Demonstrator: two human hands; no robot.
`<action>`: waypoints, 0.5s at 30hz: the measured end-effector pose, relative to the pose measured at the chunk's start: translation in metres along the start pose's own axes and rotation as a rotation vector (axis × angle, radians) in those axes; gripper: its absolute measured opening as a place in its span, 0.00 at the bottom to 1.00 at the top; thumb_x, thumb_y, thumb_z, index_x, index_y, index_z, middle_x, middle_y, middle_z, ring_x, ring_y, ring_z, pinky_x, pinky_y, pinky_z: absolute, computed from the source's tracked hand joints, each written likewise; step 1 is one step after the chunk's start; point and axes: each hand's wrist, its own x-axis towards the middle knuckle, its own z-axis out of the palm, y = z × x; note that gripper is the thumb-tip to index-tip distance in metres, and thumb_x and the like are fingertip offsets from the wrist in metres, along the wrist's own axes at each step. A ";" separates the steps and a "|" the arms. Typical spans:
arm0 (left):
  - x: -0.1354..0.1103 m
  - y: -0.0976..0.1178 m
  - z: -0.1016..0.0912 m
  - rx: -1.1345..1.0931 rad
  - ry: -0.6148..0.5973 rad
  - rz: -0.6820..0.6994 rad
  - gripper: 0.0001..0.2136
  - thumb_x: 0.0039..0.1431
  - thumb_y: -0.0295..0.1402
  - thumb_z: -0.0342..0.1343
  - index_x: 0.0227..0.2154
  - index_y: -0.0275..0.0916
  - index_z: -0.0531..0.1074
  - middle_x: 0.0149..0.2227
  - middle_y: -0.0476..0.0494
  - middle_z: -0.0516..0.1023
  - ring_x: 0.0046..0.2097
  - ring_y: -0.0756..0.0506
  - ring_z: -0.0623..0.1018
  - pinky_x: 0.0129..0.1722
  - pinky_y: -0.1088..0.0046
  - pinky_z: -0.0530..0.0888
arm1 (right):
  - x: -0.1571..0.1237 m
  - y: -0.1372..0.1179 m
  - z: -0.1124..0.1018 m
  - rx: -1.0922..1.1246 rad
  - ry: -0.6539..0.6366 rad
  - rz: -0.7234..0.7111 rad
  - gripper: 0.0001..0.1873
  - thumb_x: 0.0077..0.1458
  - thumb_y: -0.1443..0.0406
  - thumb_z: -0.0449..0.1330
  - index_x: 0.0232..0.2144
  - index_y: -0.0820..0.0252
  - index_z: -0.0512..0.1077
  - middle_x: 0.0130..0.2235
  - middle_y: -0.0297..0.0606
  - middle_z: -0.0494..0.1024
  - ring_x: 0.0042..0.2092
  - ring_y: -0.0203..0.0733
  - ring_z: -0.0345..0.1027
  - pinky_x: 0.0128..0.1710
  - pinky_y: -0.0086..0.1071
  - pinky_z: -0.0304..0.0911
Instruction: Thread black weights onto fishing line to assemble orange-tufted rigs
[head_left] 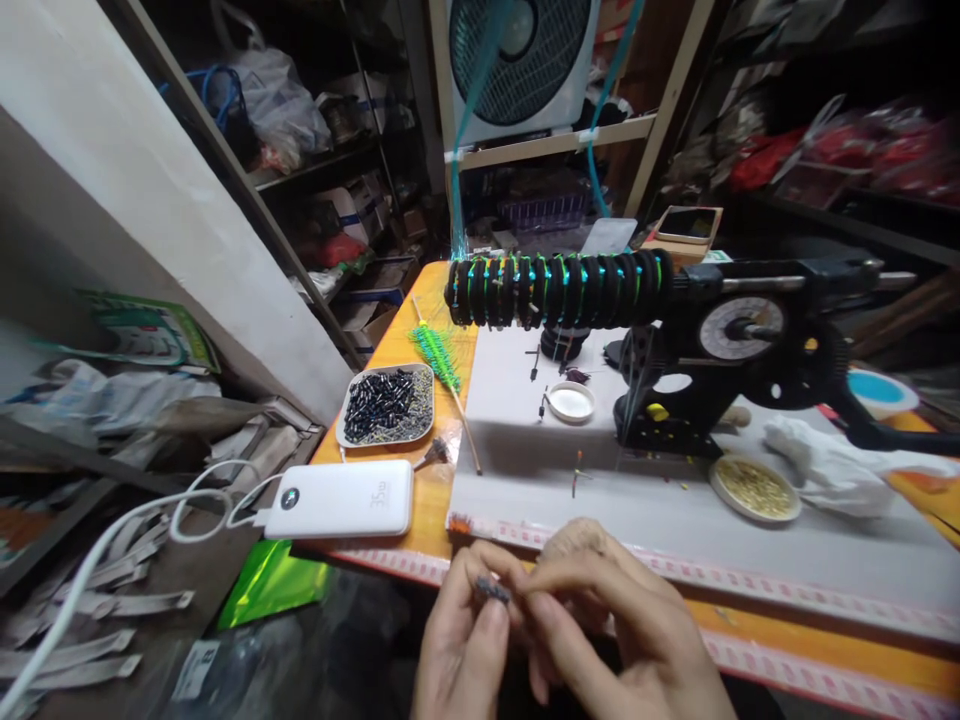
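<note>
Smooth plastic power bank (341,500), glossy green packet (274,585)

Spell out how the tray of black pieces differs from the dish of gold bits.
The tray is rectangular with rounded corners; the dish is round. The tray holds shiny black pieces beside finer greyish ones; the dish holds gold-coloured bits. The tray sits on the orange tabletop, the dish on the pale board. Both are pale, shallow and filled with many small pieces.
</note>
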 end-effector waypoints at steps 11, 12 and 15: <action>0.001 0.001 -0.012 0.281 0.055 -0.055 0.18 0.61 0.50 0.60 0.32 0.39 0.68 0.19 0.58 0.61 0.20 0.56 0.57 0.22 0.79 0.55 | 0.008 0.003 -0.016 -0.053 -0.038 -0.046 0.08 0.62 0.68 0.61 0.36 0.50 0.79 0.32 0.33 0.73 0.34 0.34 0.72 0.31 0.21 0.68; 0.001 0.001 -0.012 0.268 0.041 -0.076 0.18 0.61 0.51 0.59 0.32 0.39 0.67 0.19 0.58 0.60 0.20 0.56 0.56 0.21 0.78 0.54 | 0.008 0.003 -0.015 -0.059 -0.038 -0.046 0.08 0.62 0.68 0.61 0.36 0.50 0.79 0.32 0.33 0.73 0.34 0.34 0.72 0.31 0.21 0.67; 0.000 0.002 -0.010 0.269 0.007 -0.107 0.20 0.61 0.53 0.58 0.32 0.40 0.65 0.20 0.59 0.58 0.20 0.55 0.55 0.21 0.77 0.53 | 0.009 0.002 -0.013 -0.049 -0.068 -0.033 0.08 0.63 0.68 0.60 0.36 0.50 0.79 0.33 0.33 0.74 0.34 0.34 0.73 0.32 0.21 0.69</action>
